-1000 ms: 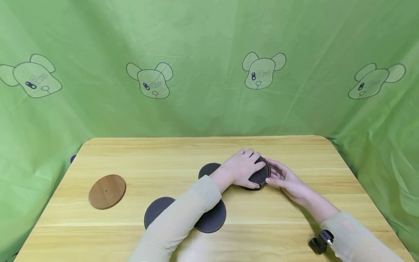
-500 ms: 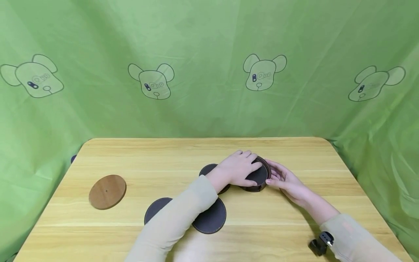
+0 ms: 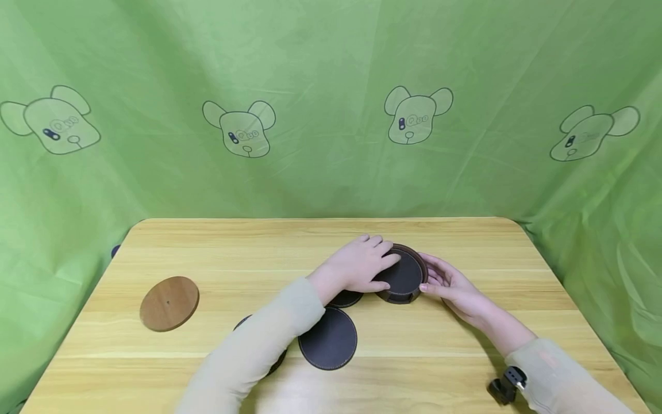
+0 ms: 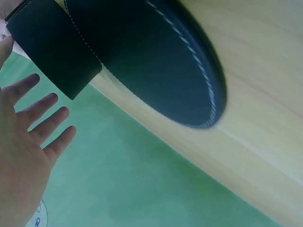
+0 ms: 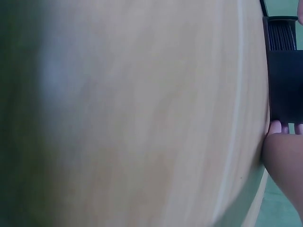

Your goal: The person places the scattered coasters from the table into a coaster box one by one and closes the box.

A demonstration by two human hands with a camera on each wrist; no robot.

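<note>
A round dark holder [image 3: 400,298] stands right of centre on the table, a dark stitched disc [image 3: 405,276] lying inside its rim. My left hand [image 3: 359,265] is at its left side, fingers spread and partly over the disc; in the left wrist view the straight fingers of the left hand [image 4: 28,137] are near the holder [image 4: 52,52]. My right hand [image 3: 455,290] curves round the holder's right side, thumb in front. The right wrist view shows several thin layers [image 5: 281,37] in the slot of the holder [image 5: 286,87], and the right hand [image 5: 286,151] against its end.
A dark disc [image 3: 328,339] lies in front of the left forearm. Another dark disc [image 3: 346,298] is partly under the left hand, and one more [image 3: 279,362] is mostly covered by the sleeve. A brown wooden disc [image 3: 169,303] lies at the left. Green cloth [image 3: 331,172] hangs behind the table.
My left hand has drawn back leftward from the top of the holder, uncovering more of the disc in it. The left forearm has moved left too. My right hand has stayed at the holder.
</note>
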